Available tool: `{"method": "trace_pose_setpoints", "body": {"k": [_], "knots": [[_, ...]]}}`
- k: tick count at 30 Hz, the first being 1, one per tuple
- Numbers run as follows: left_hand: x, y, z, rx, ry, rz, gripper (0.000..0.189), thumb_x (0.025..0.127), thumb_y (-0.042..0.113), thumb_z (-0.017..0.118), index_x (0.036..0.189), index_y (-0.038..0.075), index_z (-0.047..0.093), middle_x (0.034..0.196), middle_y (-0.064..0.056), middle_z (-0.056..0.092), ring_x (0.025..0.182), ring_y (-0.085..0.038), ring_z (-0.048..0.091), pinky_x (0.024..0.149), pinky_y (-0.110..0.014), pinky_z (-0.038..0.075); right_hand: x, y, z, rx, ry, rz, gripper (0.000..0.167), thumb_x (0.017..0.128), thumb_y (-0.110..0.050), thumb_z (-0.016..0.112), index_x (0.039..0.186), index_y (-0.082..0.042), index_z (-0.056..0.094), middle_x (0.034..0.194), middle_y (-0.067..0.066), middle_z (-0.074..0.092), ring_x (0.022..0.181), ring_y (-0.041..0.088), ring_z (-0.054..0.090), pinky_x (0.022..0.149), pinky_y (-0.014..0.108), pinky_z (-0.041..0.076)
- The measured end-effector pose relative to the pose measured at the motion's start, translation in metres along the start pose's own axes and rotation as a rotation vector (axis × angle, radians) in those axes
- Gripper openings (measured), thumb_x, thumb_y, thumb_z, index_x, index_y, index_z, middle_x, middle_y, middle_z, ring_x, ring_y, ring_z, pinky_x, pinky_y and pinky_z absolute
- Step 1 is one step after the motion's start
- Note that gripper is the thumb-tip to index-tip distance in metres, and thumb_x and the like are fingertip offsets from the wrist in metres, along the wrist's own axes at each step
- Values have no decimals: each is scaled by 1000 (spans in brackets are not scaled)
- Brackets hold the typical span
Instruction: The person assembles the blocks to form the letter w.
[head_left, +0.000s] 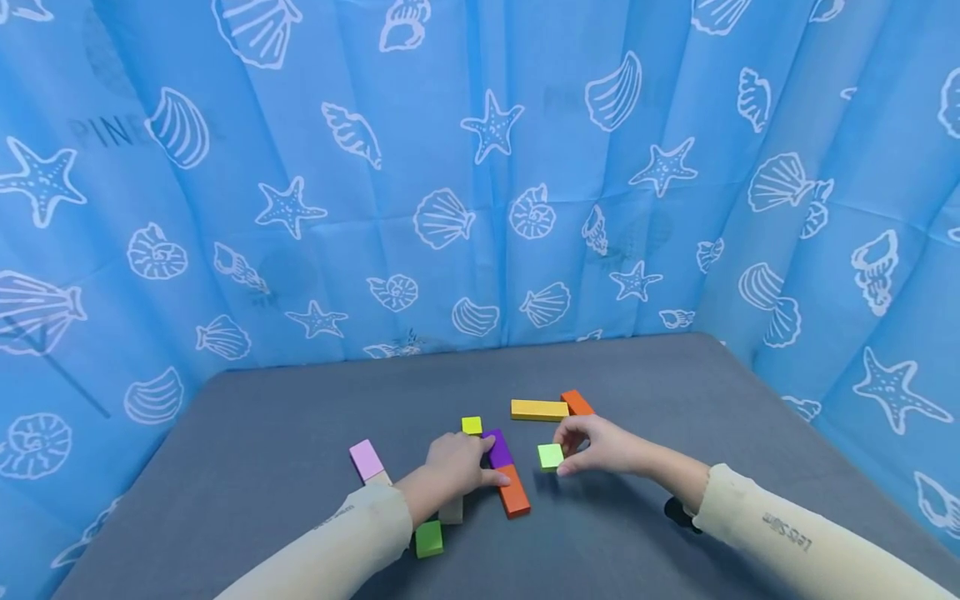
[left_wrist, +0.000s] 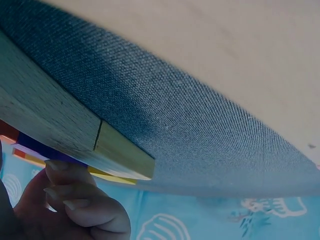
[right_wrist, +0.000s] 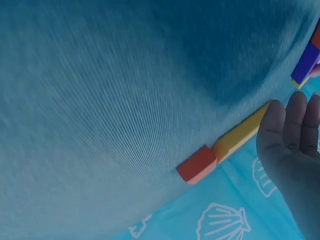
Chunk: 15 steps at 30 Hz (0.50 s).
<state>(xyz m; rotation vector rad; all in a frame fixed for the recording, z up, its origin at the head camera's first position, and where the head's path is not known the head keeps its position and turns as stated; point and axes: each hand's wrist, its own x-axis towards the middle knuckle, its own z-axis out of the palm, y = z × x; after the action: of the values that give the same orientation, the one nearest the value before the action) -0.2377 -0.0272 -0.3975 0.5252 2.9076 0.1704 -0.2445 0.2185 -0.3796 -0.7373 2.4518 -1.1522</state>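
Observation:
My right hand (head_left: 600,446) pinches a light green cube (head_left: 551,457) between thumb and fingertips, above the table. In the right wrist view the cube is hidden, and the fingers (right_wrist: 295,120) show at the right. My left hand (head_left: 459,467) is at a row made of a purple block (head_left: 498,449) and an orange block (head_left: 514,492). Its thumb lies at the orange block and its forefinger at the purple one. Just beyond that hand sits a yellow cube (head_left: 471,425). Pale wooden block (left_wrist: 55,110) and yellow cube stand end to end in the left wrist view.
An amber bar (head_left: 539,410) and an orange-red block (head_left: 577,402) touch at an angle behind the right hand. A pink block (head_left: 367,460), a green cube (head_left: 429,539) and a greyish block (head_left: 452,511) lie around the left forearm. Blue shell-patterned curtain (head_left: 442,275) surrounds the grey table (head_left: 300,417).

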Motion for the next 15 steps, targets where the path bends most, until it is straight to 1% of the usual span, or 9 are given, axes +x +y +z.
{"method": "trace_pose_setpoints", "body": {"k": [3,5,8,11,13,15], "knots": [[1,0,0,-11,2,7,74,79,62,69,139,22,56,127,-12,62,106,-28,61,80,-40,52,-4,4,4,15,-20,7,25,82,-14,79,97,-5,62,89,5,57,87,23,53,77,35,45],[2,1,0,-16,-1,9,74,79,62,69,139,22,56,128,-12,62,106,-28,61,80,-40,52,-7,4,7,26,-38,11,25,81,-13,79,97,-5,62,87,4,55,86,22,51,74,33,44],[3,1,0,-26,-7,10,74,79,62,69,139,22,56,129,-11,62,107,-28,61,81,-40,52,-11,4,12,39,-81,13,24,81,-12,80,95,-6,62,85,3,53,82,19,50,70,29,42],[2,1,0,-28,-7,6,74,79,62,69,139,22,56,129,-11,61,109,-28,61,82,-41,51,-12,9,17,58,-132,-11,25,80,-15,80,94,-6,62,84,2,53,79,17,49,67,28,42],[1,1,-1,-20,-5,2,73,79,62,69,139,22,56,129,-11,62,108,-28,61,82,-41,52,-7,24,21,50,-166,-31,28,80,-22,81,95,-8,63,84,1,54,78,16,50,67,28,43],[1,1,-1,-14,-3,-1,72,79,61,70,138,22,57,128,-10,62,106,-28,61,80,-40,52,1,51,25,50,-191,-47,30,79,-29,82,96,-13,64,85,-1,55,78,14,51,66,28,43]]}}
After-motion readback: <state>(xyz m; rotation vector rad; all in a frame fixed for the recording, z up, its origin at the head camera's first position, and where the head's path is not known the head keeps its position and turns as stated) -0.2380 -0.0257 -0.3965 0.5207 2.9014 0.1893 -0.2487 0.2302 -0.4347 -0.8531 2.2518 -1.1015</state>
